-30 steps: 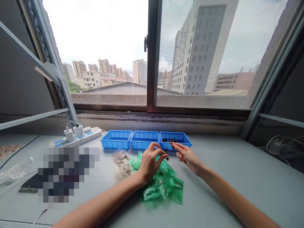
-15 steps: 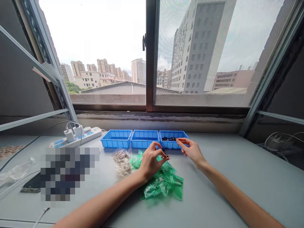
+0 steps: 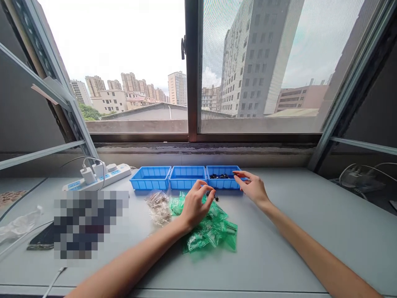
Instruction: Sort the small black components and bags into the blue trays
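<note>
At the far left of the table, crumpled clear plastic (image 3: 23,225) lies near a dark flat slab (image 3: 41,239), its rest lost in a blurred patch. Behind these, a white power strip (image 3: 119,174) slants away to the right, plugs and a looping cable on top, all well apart from the hands.

Next comes the left blue bin (image 3: 151,185), first of three in a row running left to right, each bin's long axis along that row. In front of it sits a clear bag (image 3: 159,208) of small parts, longer from back to front. The middle blue bin (image 3: 186,185) follows.

The left hand (image 3: 195,203) arches over the back of a heap of green bags (image 3: 214,231), covering some of them; its thumb and forefinger nearly meet, though I can't tell whether they pinch anything. The bags point various ways. Just past those fingertips, loose dark pieces (image 3: 216,198) lie on the table, too small to read their direction.

Behind them, the right blue bin (image 3: 225,185) holds more dark pieces (image 3: 219,176), jumbled. The right hand (image 3: 252,188) is at its right end, partly hiding it, thumb and forefinger close together; whether they grip something, I can't tell. Farther right are tangled cables (image 3: 356,182).
</note>
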Demonstrator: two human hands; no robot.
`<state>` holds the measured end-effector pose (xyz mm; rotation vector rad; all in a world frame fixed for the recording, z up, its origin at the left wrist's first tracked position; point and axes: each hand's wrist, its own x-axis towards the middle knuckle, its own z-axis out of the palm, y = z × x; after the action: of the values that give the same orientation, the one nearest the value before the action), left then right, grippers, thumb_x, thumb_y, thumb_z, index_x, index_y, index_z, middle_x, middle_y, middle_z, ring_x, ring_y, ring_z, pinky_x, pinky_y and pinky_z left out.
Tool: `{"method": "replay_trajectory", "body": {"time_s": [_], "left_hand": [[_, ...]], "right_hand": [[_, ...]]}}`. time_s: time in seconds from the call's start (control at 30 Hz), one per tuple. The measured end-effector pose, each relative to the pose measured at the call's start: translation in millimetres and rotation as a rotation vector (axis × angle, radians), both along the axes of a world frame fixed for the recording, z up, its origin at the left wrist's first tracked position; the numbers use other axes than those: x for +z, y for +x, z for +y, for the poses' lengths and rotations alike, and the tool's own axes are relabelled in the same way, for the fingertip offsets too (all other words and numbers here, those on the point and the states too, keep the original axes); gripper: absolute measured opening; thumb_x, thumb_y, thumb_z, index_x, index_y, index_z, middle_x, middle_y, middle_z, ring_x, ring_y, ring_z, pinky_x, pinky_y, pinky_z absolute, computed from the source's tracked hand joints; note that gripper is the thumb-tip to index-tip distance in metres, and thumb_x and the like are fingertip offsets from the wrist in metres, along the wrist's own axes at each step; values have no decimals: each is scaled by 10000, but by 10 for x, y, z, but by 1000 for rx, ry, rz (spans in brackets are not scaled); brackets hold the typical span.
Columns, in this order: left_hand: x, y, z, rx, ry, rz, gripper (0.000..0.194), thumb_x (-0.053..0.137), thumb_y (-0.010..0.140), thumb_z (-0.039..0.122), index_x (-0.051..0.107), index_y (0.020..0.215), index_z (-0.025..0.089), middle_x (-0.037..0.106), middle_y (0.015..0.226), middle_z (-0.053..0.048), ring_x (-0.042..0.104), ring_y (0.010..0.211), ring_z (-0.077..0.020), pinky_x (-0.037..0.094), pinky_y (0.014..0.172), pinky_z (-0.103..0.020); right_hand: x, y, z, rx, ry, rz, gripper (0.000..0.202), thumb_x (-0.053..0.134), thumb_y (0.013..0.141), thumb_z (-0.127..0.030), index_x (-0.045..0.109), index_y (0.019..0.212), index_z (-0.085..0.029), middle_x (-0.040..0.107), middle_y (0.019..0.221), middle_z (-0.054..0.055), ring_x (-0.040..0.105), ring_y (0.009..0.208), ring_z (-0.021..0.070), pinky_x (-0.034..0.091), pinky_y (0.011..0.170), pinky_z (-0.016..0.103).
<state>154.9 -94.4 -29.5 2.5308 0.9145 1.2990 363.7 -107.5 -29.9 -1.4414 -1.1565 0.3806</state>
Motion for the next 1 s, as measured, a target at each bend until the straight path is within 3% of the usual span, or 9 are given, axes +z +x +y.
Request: {"method": "replay_trajectory", "body": {"time_s": [0.13, 0.33, 0.47, 0.6, 0.73, 0.87, 1.0], "left_hand": [[-9, 0, 12, -7, 12, 12, 166, 487, 887, 253, 640, 924, 202, 557, 917, -20, 590, 768, -129, 489, 715, -242], [-81, 3, 81, -23, 89, 46, 183, 512, 888, 218, 686, 941, 240, 567, 948, -27, 560, 733, -113, 484, 679, -229], [-111, 1, 101, -53, 87, 74, 109, 607, 835, 248, 716, 834, 255, 567, 950, -28, 558, 762, -122, 485, 690, -237], [-102, -6, 98, -58, 49, 83, 108, 637, 812, 292, 715, 754, 244, 562, 935, -27, 558, 778, -126, 491, 716, -249], [-94, -15, 91, -69, -1, 75, 89, 674, 779, 309, 705, 753, 230, 559, 949, -27, 561, 790, -132, 495, 730, -258], [-109, -16, 92, -69, -13, 66, 78, 673, 779, 284, 707, 738, 227, 565, 954, -29, 563, 789, -131, 494, 726, -249], [-117, -17, 93, -76, 0, 53, 111, 613, 827, 241, 720, 797, 231, 576, 939, -38, 566, 766, -128, 489, 702, -244]], "right_hand": [[-13, -39, 9, 200, 3, 17, 469, 623, 689, -480, 655, 1076, -216, 671, 1037, 85, 570, 480, 119, 403, 357, 239], [-68, -157, -62, 370, 97, -458, 252, 604, 765, -429, 702, 676, -215, 664, 844, 50, 557, 542, 116, 468, 536, 271], [-77, -215, -116, 379, 50, -700, 158, 628, 784, -335, 692, 683, -232, 661, 848, 15, 566, 566, 107, 451, 565, 252], [-61, -247, -128, 360, 22, -738, 58, 655, 771, -281, 681, 767, -229, 673, 854, 12, 621, 718, 154, 471, 647, 262], [-89, -271, -104, 427, 30, -745, 87, 655, 770, -237, 682, 852, -230, 696, 898, 27, 626, 866, 201, 466, 779, 321], [-152, -301, -79, 470, 41, -745, 70, 615, 804, -241, 684, 812, -232, 706, 877, 28, 620, 836, 203, 464, 765, 331], [-177, -329, -77, 425, 31, -742, 92, 593, 806, -209, 682, 790, -229, 703, 811, 18, 617, 789, 201, 467, 735, 324]]}}
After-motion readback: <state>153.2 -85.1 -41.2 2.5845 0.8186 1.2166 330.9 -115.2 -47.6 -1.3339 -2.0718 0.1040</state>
